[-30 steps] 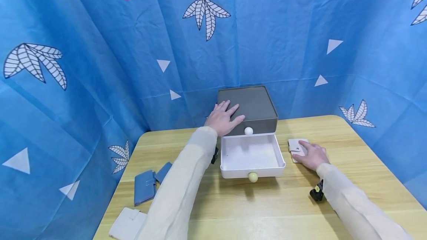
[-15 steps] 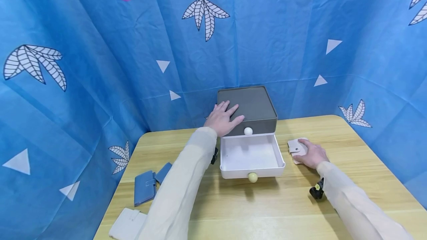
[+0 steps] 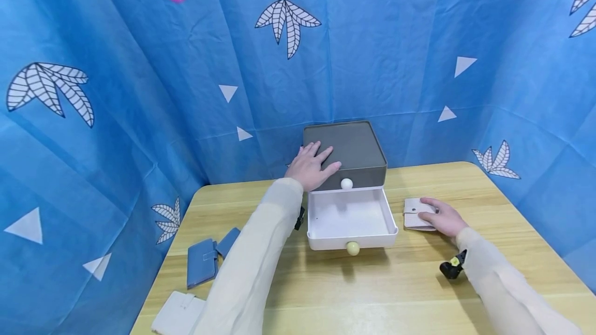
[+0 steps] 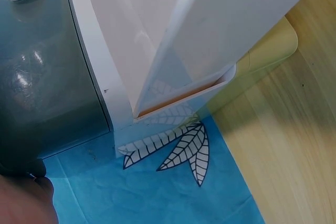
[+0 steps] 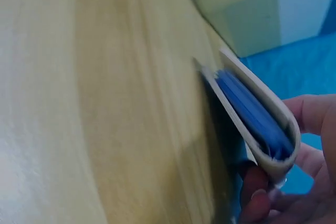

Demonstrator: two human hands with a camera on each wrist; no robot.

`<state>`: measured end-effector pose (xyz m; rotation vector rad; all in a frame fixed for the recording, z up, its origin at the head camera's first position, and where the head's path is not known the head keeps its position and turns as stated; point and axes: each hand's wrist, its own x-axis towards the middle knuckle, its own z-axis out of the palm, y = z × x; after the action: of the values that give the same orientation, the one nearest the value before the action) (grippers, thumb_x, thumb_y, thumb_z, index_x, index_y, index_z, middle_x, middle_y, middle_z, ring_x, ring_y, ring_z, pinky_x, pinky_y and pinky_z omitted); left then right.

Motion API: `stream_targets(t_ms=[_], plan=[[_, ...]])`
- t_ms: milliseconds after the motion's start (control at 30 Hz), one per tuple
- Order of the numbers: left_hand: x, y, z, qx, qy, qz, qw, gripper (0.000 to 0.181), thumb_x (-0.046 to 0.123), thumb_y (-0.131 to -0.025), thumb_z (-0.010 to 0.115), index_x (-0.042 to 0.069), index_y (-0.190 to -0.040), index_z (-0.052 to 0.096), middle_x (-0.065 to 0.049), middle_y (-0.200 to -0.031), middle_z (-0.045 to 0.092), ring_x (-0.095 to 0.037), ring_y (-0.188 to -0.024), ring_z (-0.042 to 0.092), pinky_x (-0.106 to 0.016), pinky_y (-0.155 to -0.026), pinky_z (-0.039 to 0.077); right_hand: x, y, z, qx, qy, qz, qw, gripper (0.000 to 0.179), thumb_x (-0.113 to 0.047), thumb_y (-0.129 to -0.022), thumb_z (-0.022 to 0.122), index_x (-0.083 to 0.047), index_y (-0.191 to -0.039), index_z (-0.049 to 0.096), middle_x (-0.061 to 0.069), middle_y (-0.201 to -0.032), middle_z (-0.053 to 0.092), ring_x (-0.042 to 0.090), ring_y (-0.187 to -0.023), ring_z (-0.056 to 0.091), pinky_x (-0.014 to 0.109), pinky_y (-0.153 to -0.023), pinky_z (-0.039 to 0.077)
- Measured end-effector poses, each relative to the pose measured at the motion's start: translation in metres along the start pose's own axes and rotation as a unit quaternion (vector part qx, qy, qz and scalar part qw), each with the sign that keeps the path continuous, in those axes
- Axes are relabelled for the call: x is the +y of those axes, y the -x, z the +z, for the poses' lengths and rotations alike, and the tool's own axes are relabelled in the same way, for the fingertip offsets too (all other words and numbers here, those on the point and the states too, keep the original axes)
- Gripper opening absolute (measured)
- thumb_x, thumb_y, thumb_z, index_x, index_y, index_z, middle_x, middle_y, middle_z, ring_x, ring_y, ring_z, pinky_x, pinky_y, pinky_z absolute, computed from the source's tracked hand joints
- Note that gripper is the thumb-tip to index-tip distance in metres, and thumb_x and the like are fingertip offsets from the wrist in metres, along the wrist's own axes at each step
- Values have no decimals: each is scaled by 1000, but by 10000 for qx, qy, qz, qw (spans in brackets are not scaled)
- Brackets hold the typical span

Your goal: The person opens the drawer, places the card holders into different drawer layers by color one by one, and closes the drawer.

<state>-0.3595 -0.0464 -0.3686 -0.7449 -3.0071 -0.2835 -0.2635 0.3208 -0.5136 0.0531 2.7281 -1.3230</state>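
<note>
My left hand (image 3: 308, 170) rests with spread fingers on the grey top (image 3: 351, 141) of a small drawer box. In the left wrist view only a bit of that hand (image 4: 23, 200) shows at the lower left corner. Under the grey section, a white drawer (image 3: 351, 216) with a pale yellow knob (image 3: 353, 247) stands pulled out, nothing in it. To the right of the box, my right hand (image 3: 444, 219) grips a small cream card holder (image 3: 413, 216) with a snap strap, thumb and fingers at its right side. Blue sleeves (image 5: 252, 111) show inside its fold in the right wrist view.
A blue wallet (image 3: 202, 262), a smaller blue piece (image 3: 227, 241) and a white wallet (image 3: 179, 313) lie on the wooden table (image 3: 335, 299) at the left, partly behind my left sleeve. A blue patterned curtain (image 3: 372, 56) hangs behind and beside the table.
The right hand has shifted slightly right and toward me, and the card holder in it has turned, so more of it shows. The left hand and the drawer stay put.
</note>
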Motion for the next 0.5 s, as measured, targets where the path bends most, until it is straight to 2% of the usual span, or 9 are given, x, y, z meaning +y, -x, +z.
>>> stream_targets(t_ms=[67,133,233,300,367,500], plan=[[0,0,0,6,-7,2,10000,78,78,-89,16,34,-153,23,-3,-160,14,-20,-147,6,-37,-118,2,1,1,-3,-92,-376,73,9992,66,-28,-96,58,0,-148,31,34,-149,22,49,-128,31,58,-102,30],[-1,-1,1,7,-19,1,10000,78,78,-88,16,34,-153,23,-3,-160,14,-20,-147,6,-37,-118,2,1,2,-5,-187,-611,112,9979,65,-26,-96,58,0,-149,30,34,-147,25,42,-116,45,47,-93,41],[0,-1,1,1,-6,-4,10000,78,78,-88,16,34,-153,23,-3,-160,14,-20,-147,5,-37,-118,2,2,4,-7,-280,-852,137,9959,66,-25,-96,59,-1,-149,29,33,-144,30,24,-95,55,30,-74,46],[0,-1,1,-2,-3,-9,10000,78,78,-88,16,35,-153,22,-3,-160,14,-20,-147,5,-37,-118,2,2,5,-8,-336,-1074,123,9936,67,-23,-95,60,1,-149,27,33,-141,31,16,-81,56,28,-65,48],[0,-1,1,-3,2,-10,10000,78,78,-89,16,34,-153,23,-3,-160,14,-20,-147,5,-37,-118,2,3,5,-8,-385,-1293,129,9908,69,-20,-94,61,1,-150,26,33,-140,32,12,-76,54,27,-62,47],[0,0,0,-2,-2,-9,10000,76,77,-89,17,34,-152,23,-3,-160,14,-20,-147,5,-38,-118,1,8,5,-8,-531,-1735,194,9832,73,-15,-93,62,0,-151,21,32,-140,32,12,-76,57,29,-63,50]])
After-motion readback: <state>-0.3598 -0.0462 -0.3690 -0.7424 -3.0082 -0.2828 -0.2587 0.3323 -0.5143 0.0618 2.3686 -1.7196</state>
